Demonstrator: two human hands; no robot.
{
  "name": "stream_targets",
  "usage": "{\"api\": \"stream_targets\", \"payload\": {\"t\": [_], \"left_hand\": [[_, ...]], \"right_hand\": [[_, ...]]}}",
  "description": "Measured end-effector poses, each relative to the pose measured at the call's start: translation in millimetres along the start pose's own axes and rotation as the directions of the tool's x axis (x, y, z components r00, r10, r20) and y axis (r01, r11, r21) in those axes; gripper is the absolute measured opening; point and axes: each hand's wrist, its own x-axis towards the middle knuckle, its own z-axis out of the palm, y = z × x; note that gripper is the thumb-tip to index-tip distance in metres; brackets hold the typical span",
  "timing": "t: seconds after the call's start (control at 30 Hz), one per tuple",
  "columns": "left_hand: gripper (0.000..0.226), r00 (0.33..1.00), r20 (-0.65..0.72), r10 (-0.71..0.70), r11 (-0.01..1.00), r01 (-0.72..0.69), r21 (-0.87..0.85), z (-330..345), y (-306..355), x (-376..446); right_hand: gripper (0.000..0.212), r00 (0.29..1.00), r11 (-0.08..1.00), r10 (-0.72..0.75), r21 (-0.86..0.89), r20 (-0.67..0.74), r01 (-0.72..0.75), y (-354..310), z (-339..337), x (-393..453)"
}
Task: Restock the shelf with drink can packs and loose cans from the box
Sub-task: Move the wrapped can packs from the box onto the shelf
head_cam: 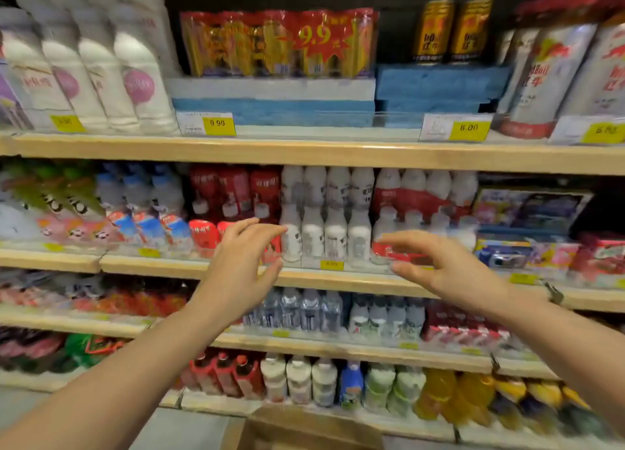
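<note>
While both hands hover empty, L hand (241, 267) & R hand (446, 267) have fingers released, apart, before shelf (304, 152); can pack (280, 44) up top.

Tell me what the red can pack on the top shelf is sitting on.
The red can pack rests on a white block, which is stacked on a blue block. Anything behind the pack is hidden.

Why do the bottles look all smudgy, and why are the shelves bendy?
Head view: motion blur smears the small white bottles and both hands, the left hand and the right hand; the yellow 9.99 price tag stays readable; the wide-angle lens bows the wooden shelf edge; the top of the frame is dark.
</note>
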Motion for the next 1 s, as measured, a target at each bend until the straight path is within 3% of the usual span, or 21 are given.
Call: {"api": "stream_targets", "payload": {"t": [0.17, 0.27, 0.37, 0.47, 0.63, 0.77, 1.0], "left_hand": [[0.044, 0.939, 0.270, -0.213, 0.976, 0.217, 0.013, 69, -28, -83], [0.037, 0.901, 0.370, -0.229, 0.970, 0.243, 0.009, 100, -48, -122], [0.041, 0.770, 0.545, -0.332, 0.936, 0.339, 0.092, 120, -68, -155], [0.042, 0.669, 0.659, -0.345, 0.930, 0.338, 0.144, 142, -93, -186], [0.040, 0.521, 0.783, -0.339, 0.922, 0.349, 0.167, 172, -123, -221], [0.040, 0.433, 0.840, -0.329, 0.929, 0.306, 0.206, 200, -148, -239], [0.038, 0.303, 0.869, -0.391, 0.890, 0.368, 0.271, 261, -179, -267]], "right_hand": [[0.032, 0.948, 0.972, 0.211, 0.052, 0.240, -0.230, 58, 81, -46], [0.033, 0.883, 0.939, 0.317, 0.020, 0.346, -0.345, 80, 124, -67], [0.036, 0.801, 0.915, 0.382, -0.066, 0.460, -0.399, 97, 174, -86], [0.038, 0.702, 0.871, 0.461, -0.125, 0.543, -0.476, 111, 225, -103], [0.035, 0.554, 0.741, 0.623, -0.192, 0.552, -0.643, 128, 285, -128], [0.036, 0.462, 0.677, 0.673, -0.228, 0.578, -0.700, 145, 320, -150], [0.034, 0.376, 0.610, 0.712, -0.258, 0.593, -0.749, 187, 382, -165]]}}
